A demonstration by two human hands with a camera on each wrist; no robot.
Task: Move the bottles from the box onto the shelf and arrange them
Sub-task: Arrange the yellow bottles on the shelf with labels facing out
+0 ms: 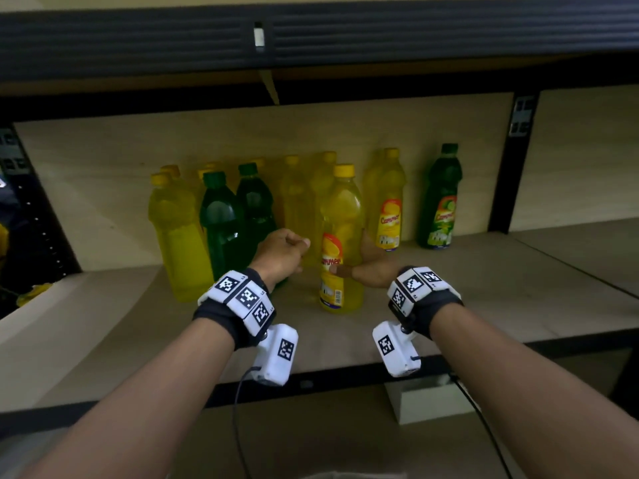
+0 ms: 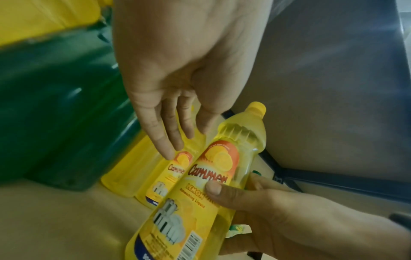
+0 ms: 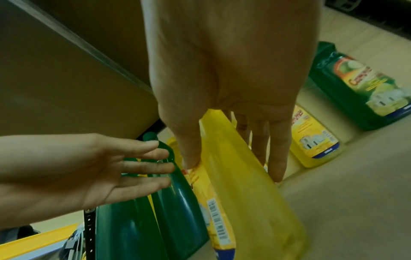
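A yellow bottle with a yellow cap and an orange label stands upright near the front middle of the shelf board, its base down at the board. My right hand grips it at the label, thumb in front and fingers behind; the right wrist view shows the same grip on the bottle. My left hand hovers just left of it, holding nothing. In the left wrist view its fingers are straight, close to the bottle.
Two green bottles and a yellow one stand left of my hands, with several yellow bottles in a row behind. A labelled yellow bottle and a green one stand to the right, near a black upright.
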